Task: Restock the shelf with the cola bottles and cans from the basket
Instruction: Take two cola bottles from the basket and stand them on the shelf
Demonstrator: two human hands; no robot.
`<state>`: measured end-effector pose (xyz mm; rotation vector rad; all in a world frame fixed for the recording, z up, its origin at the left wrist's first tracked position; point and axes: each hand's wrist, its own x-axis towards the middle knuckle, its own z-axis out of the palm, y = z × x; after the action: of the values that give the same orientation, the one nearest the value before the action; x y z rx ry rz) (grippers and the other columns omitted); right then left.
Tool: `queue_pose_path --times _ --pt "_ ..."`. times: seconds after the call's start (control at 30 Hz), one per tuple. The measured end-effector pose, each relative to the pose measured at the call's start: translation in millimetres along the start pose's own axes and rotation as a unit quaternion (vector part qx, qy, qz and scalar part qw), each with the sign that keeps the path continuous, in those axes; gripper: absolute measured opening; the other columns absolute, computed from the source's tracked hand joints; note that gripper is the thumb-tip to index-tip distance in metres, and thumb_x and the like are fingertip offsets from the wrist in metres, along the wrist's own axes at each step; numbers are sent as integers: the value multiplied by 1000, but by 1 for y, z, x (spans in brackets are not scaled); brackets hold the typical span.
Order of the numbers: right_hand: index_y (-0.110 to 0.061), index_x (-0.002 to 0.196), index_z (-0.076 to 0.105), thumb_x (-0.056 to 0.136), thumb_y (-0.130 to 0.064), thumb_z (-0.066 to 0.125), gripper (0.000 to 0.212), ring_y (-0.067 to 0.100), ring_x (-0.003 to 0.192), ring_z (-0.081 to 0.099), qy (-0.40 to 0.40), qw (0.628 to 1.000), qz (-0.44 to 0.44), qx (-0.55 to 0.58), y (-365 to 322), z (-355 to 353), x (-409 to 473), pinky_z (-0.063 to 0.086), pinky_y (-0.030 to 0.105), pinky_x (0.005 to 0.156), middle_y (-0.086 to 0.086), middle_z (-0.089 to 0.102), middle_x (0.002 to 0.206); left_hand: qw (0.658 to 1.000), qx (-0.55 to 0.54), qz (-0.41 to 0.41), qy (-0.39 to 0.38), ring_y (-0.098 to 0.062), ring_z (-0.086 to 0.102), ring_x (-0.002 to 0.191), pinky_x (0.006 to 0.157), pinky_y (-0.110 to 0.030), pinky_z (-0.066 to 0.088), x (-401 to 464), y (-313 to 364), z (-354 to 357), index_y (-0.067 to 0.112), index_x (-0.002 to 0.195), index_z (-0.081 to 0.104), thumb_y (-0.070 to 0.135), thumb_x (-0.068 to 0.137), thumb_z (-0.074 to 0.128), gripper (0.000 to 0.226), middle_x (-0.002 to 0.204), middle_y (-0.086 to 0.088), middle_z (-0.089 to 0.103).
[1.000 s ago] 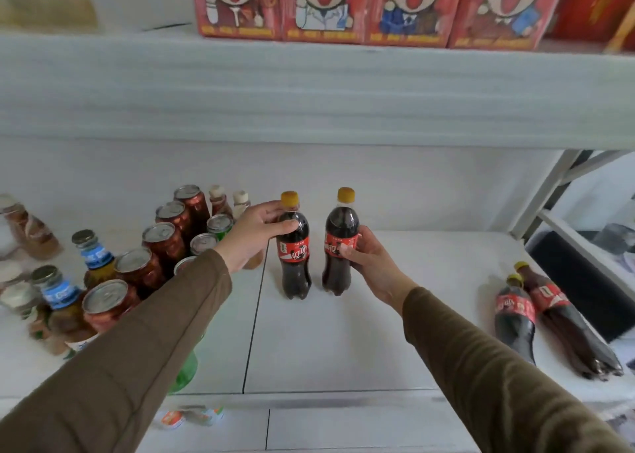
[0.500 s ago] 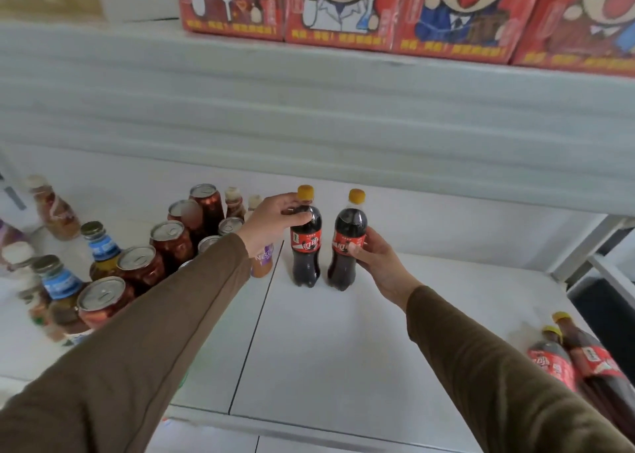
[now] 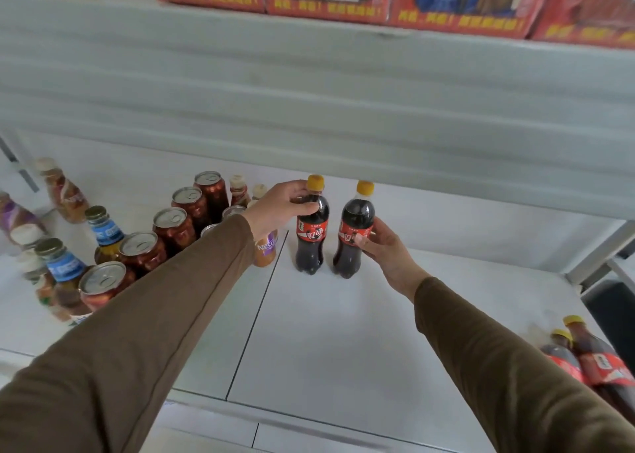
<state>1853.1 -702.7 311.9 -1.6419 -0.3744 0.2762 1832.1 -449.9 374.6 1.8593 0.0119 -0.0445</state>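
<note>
Two small cola bottles stand upright side by side at the centre of the frame on the white shelf [image 3: 343, 332], close together but apart. Each has dark liquid, a red label band around the middle and a yellow cap. The left hand [image 3: 278, 208] is closed around the shoulder of the left cola bottle [image 3: 312, 243], thumb across its front just under the cap. The right hand [image 3: 381, 243] grips the right cola bottle [image 3: 352, 232] at its label from the right side, fingertips on the red band. Both arms wear brown sleeves.

At the lower right of the frame two more cola bottles [image 3: 591, 359] lie flat on the shelf, touching each other, yellow caps pointing up the frame; their lower parts are cut off by the edge.

Left of centre a diagonal row of five dark red cans [image 3: 173, 225] with silver pull-tab tops runs from the lower left toward the middle, with further can tops partly hidden behind the left arm. Two brown bottles with blue labels [image 3: 106, 236] stand left of the cans, and a small bottle with a purple label [image 3: 266, 249] stands just under the left wrist. More small bottles at the far left are blurred. Red cartoon-printed boxes [image 3: 460, 2] line the upper shelf along the top of the frame.
</note>
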Motion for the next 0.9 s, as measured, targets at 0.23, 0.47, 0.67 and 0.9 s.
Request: queue_pose_path --times 0.23,0.47,0.67,0.9 --pt "-14 140 55 98 -8 65 43 36 128 58 14 1000 3 -6 6 -2 -2 40 59 114 17 65 133 1000 0 4 -10 7 64 104 88 -18 48 -2 0 0 33 114 68 9 93 72 32 113 17 71" --pt "-9 142 50 102 -8 58 41 32 129 58 28 999 27 -10 -1 7 -8 44 49 113 15 62 136 1000 -10 21 1 12 62 105 92 -19 46 -13 -3 5 32 125 61 9 96 68 37 118 24 67" --pt "-24 157 33 104 -15 59 60 24 141 45 74 996 49 -27 -9 18 -25 38 39 111 0 45 156 999 21 25 4 -16 33 149 122 -38 29 -40 0 13 23 160 29 8 98 64 73 163 1 35" --pt "-22 158 30 97 -27 69 73 24 149 30 168 969 4 -183 -13 29 -68 30 44 120 2 33 163 980 152 44 125 -44 37 141 116 -53 31 -96 4 30 19 160 28 18 96 68 75 153 -29 40"
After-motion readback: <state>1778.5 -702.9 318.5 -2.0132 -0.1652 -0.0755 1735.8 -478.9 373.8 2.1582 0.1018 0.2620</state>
